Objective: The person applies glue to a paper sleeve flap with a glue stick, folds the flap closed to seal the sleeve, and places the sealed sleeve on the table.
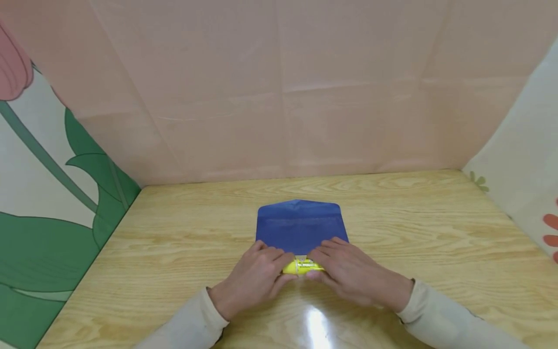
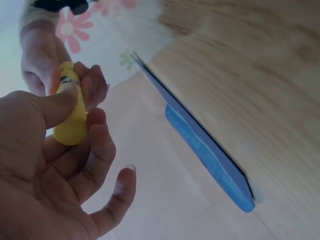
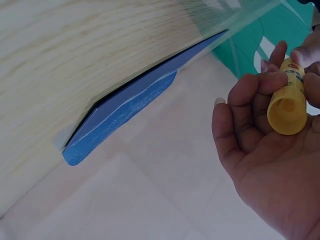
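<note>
Both hands hold a yellow glue stick (image 1: 308, 266) level between them, just in front of a blue envelope (image 1: 301, 231). My left hand (image 1: 255, 271) pinches its rounded yellow end with thumb and fingers. The other end is gripped by my right hand (image 1: 348, 272); the hollow base of the glue stick (image 3: 288, 114) faces out in the right wrist view. Printed lettering shows between the hands. On the table the envelope lies with its flap (image 1: 298, 208) at the far side, folded open and tilted up in the wrist views. The hands cover its near corners in the head view.
The wood-grain table (image 1: 187, 232) runs back to a pinkish sheet (image 1: 279, 97) hung behind it. A panel with green leaves (image 1: 39, 252) stands at the left, and a pale one with red petals (image 1: 523, 184) at the right. Light glares off the table's near part.
</note>
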Action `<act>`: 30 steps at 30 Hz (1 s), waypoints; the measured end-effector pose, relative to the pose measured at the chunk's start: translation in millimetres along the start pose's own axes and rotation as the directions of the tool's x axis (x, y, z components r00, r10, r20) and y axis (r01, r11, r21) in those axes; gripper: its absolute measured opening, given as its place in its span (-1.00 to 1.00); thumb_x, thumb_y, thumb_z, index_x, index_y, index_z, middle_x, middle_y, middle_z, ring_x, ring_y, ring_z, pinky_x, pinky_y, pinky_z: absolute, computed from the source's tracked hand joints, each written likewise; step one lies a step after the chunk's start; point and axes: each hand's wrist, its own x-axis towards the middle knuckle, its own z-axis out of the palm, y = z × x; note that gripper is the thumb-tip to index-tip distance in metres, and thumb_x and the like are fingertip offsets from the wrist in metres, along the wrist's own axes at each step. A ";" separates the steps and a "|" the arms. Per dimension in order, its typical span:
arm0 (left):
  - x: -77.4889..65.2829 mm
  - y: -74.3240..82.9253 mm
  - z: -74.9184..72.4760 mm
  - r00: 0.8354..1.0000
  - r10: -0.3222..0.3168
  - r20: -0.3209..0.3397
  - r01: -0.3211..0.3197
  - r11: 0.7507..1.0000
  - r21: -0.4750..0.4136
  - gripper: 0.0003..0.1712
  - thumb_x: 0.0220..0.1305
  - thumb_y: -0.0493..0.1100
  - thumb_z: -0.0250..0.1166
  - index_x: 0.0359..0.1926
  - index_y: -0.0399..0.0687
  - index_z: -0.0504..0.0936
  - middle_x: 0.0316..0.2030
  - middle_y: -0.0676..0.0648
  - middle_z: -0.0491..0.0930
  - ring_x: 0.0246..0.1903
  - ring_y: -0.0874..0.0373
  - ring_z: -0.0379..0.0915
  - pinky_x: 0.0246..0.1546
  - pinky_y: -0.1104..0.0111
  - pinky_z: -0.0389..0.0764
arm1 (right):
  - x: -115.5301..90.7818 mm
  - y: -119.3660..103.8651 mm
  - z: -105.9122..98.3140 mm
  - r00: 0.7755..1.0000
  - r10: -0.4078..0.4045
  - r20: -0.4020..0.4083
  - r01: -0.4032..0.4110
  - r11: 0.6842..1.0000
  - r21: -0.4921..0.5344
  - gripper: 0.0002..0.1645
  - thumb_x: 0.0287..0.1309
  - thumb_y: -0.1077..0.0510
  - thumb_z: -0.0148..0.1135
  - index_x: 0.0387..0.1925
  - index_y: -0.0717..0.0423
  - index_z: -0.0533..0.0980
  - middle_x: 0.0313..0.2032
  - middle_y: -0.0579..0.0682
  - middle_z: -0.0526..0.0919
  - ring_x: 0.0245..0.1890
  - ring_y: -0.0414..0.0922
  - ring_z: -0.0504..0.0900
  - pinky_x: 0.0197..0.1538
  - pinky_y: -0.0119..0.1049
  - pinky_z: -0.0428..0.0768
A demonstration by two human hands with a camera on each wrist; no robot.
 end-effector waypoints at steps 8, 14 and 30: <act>-3.1 -14.1 -4.1 0.991 -0.084 -0.100 0.090 0.994 0.064 -0.59 -0.02 -0.19 0.55 -0.08 -0.06 0.69 -0.30 0.05 0.70 -0.34 0.24 0.62 -0.20 0.31 0.56 | 0.1 19.6 -10.0 0.991 0.118 -0.057 -0.110 0.985 0.132 -0.69 0.48 0.02 0.03 -0.48 -0.18 0.43 -0.59 -0.37 0.21 -0.47 -0.38 0.24 -0.24 -0.38 0.34; -3.0 -14.2 -3.3 0.992 -0.102 -0.071 0.106 0.993 0.055 -0.61 0.11 -0.01 0.51 -0.08 -0.04 0.66 -0.32 0.04 0.71 -0.37 0.24 0.64 -0.20 0.27 0.60 | 0.4 24.3 -9.9 0.992 0.114 -0.061 -0.105 0.986 0.130 -0.71 0.49 0.02 0.01 -0.44 -0.18 0.45 -0.57 -0.40 0.22 -0.46 -0.40 0.24 -0.21 -0.37 0.34; -0.8 -8.8 -2.0 0.981 -0.190 -0.038 0.190 0.982 -0.008 -0.59 0.33 -0.04 0.32 0.07 -0.14 0.48 -0.34 0.01 0.72 -0.41 0.23 0.66 -0.22 0.28 0.65 | -0.5 20.5 -5.1 0.994 0.085 -0.075 -0.076 0.990 0.117 -0.80 0.45 0.02 0.07 -0.38 -0.22 0.46 -0.51 -0.40 0.29 -0.41 -0.38 0.28 -0.21 -0.38 0.37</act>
